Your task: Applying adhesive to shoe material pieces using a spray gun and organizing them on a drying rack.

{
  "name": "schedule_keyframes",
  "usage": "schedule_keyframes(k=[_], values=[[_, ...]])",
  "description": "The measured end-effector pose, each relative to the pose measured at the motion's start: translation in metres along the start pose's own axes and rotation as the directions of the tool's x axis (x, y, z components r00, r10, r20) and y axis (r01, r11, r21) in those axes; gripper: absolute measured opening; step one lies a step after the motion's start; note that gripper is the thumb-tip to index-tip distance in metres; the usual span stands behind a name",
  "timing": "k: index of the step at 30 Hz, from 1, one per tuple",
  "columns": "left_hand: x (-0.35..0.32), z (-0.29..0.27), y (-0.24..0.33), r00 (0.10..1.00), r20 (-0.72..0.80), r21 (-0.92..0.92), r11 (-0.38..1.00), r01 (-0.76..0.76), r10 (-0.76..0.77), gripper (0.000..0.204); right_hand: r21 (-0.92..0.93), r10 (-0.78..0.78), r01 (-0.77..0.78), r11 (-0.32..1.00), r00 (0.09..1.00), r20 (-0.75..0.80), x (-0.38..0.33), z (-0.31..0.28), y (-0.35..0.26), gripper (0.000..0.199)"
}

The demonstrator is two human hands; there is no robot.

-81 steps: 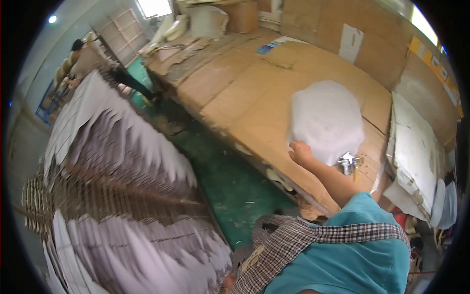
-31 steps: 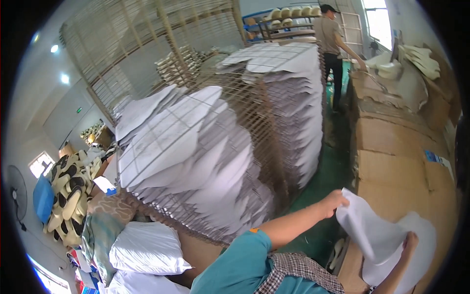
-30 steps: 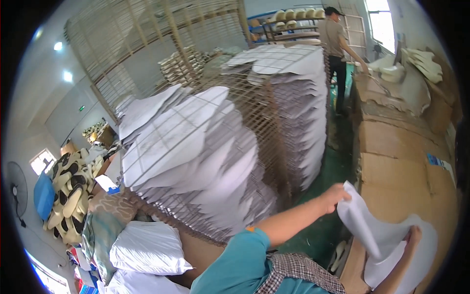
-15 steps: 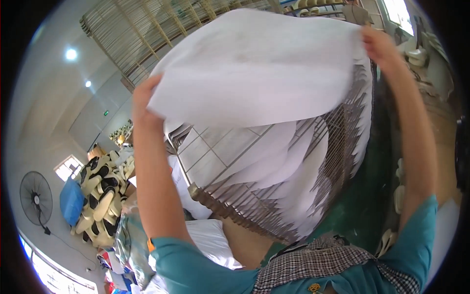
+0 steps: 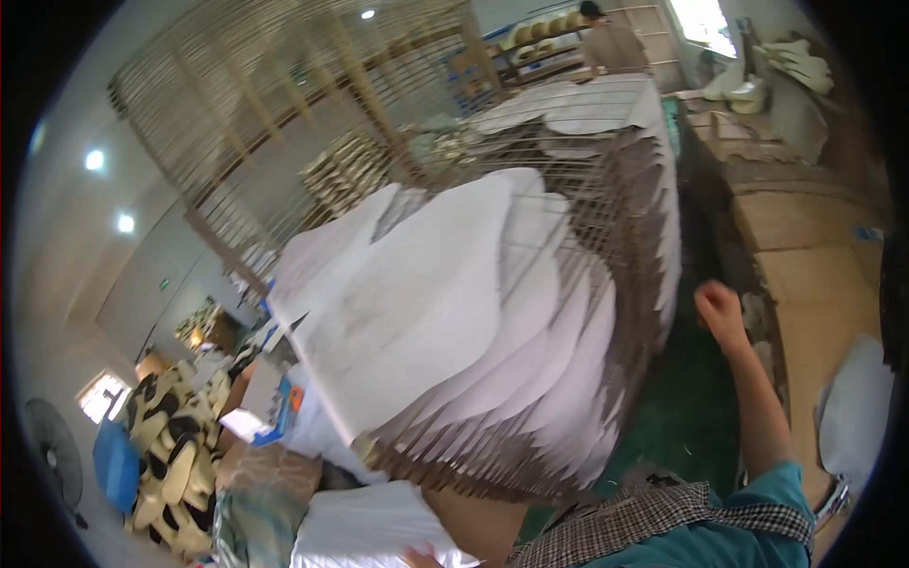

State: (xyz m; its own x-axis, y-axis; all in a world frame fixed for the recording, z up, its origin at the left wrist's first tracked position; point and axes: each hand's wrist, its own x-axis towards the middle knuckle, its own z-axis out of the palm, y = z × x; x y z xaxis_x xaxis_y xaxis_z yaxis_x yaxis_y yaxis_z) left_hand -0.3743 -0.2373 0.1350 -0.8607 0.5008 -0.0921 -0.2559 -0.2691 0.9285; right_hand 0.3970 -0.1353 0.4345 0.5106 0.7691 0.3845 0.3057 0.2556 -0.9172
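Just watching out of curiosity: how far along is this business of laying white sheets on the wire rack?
Well along: the wire rack carries white sheets on most tiers. Right now nothing is held; the right hand hangs bare beside the rack. More white sheets lie on the cardboard-topped table at right.

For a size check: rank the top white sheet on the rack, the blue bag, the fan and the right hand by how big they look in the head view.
1. White sheet, by far the largest.
2. Blue bag and fan look alike, and both sit at the bent rim, so unranked.
3. Right hand, smallest.
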Motion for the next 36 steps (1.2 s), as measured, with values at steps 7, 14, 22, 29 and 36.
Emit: schedule_keyframes(k=[7,14,22,29,36], values=[[-0.049,0.205,-0.092,0.715,0.449,0.590,0.779,0.214,-0.536,0.031,-0.702,0.271,-0.664,0.258,0.747,-0.607,-0.237,-0.251,0.124,0.038],[-0.287,0.349,-0.248,0.188,0.340,0.934,0.309,-0.177,-0.921,0.016,-0.605,0.239,-0.794,-0.059,0.577,-0.781,-0.364,-0.328,0.129,0.049],[-0.630,0.422,-0.246,-0.122,0.438,0.701,0.424,-0.574,-0.891,0.010,-0.394,0.060,-0.917,0.059,0.397,-0.916,-0.394,-0.335,0.092,0.067],[-0.914,0.407,-0.135,-0.951,0.259,-0.621,0.784,-0.030,0.169,0.049,0.059,0.155,-0.936,0.348,-0.005,-0.988,-0.371,-0.360,0.083,0.068],[-0.977,0.370,-0.143,-0.997,0.062,-0.823,0.568,-0.024,0.046,0.058,0.019,0.168,-0.771,0.636,0.115,-0.979,-0.355,-0.306,-0.057,0.047]])
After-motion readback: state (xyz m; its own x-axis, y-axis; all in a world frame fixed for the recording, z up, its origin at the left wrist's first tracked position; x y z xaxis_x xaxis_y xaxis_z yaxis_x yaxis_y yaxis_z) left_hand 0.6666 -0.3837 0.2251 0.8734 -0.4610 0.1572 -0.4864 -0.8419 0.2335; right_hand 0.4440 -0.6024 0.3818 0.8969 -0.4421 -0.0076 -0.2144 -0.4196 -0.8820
